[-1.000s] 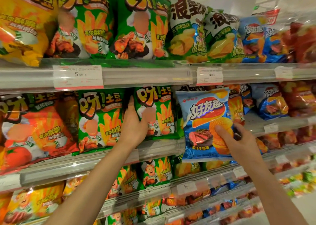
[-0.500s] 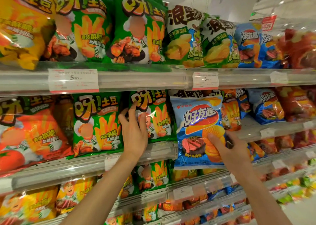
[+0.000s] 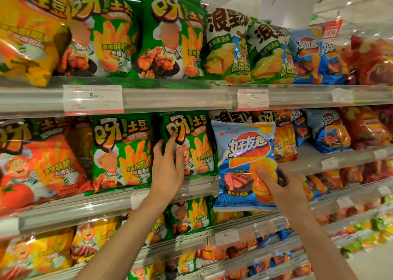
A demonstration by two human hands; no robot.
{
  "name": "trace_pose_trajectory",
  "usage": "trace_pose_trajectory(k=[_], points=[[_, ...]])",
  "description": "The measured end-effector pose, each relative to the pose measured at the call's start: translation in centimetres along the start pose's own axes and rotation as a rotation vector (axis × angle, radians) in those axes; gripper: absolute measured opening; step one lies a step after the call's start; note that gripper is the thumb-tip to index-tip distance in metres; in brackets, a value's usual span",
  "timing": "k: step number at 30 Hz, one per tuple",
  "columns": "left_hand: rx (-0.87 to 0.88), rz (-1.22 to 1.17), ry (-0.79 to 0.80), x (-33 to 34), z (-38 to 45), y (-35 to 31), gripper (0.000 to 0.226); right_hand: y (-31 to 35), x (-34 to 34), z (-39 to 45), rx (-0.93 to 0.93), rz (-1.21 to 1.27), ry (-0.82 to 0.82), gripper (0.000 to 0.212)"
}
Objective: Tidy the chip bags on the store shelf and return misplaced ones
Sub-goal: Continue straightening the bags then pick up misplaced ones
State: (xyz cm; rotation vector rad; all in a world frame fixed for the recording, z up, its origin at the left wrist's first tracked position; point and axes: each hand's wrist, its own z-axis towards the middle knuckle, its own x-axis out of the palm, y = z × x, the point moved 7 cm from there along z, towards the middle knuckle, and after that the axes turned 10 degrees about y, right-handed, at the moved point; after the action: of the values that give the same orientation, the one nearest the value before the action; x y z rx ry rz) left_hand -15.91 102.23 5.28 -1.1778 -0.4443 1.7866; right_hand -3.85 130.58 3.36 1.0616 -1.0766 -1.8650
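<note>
The tidying looks to be partway through. A blue chip bag (image 3: 244, 164) with a steak picture is off the shelf and held in front of the middle shelf (image 3: 106, 203), in a stretch stocked mostly with green and orange bags, so it reads as a misplaced one that has yet to go back; matching blue bags (image 3: 327, 130) stand further right on the same shelf and also on the top shelf (image 3: 170, 96), which seems the likely home for it. The green bag (image 3: 191, 143) next to it is probably being straightened or steadied, and the rows beyond show no obvious gaps, though the far end is too blurred to judge. The right hand (image 3: 282, 188) reaches up from the lower right with the forearm angled toward the shelf; it grips the blue chip bag at its lower right part, thumb pressed across the front and the other fingers hidden behind the packet. The left hand (image 3: 168, 164) rises from below with the wrist bent back, its fingers (image 3: 172, 139) fairly straight and spread, lying against the front of the green bag, the thumb over the bag's face, apparently pressing rather than pinching it.
</note>
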Motion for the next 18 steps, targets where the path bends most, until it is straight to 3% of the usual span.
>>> trace_pose_trajectory(k=[4, 8, 9, 11, 14, 16, 18], points=[[0.065, -0.014, 0.046, -0.3, -1.9, -0.3, 0.053, 0.2, 0.6, -0.5, 0.034, 0.054, -0.009, 0.042], [0.177, -0.035, -0.037, -1.4, -4.4, -1.5, 0.047, -0.2, 1.8, -1.3, 0.056, 0.073, 0.017, 0.062], [0.191, -0.052, -0.026, -1.3, -5.1, -1.7, 0.045, -0.3, 2.1, -1.6, 0.067, 0.083, 0.015, 0.057], [0.174, -0.109, 0.09, -0.3, -6.4, -2.2, 0.045, -0.1, 2.9, -2.6, 0.072, 0.126, 0.029, 0.039], [0.116, -0.221, 0.289, 2.3, -7.9, -2.4, 0.057, -0.4, 4.3, -3.6, 0.088, 0.162, 0.082, 0.036], [0.088, -0.263, 0.328, 3.8, -8.5, -2.4, 0.06, -0.9, 4.8, -3.8, 0.092, 0.171, 0.121, 0.027], [0.039, -0.306, 0.307, 4.9, -8.6, -2.4, 0.06, -1.7, 4.5, -3.6, 0.1, 0.16, 0.137, 0.034]])
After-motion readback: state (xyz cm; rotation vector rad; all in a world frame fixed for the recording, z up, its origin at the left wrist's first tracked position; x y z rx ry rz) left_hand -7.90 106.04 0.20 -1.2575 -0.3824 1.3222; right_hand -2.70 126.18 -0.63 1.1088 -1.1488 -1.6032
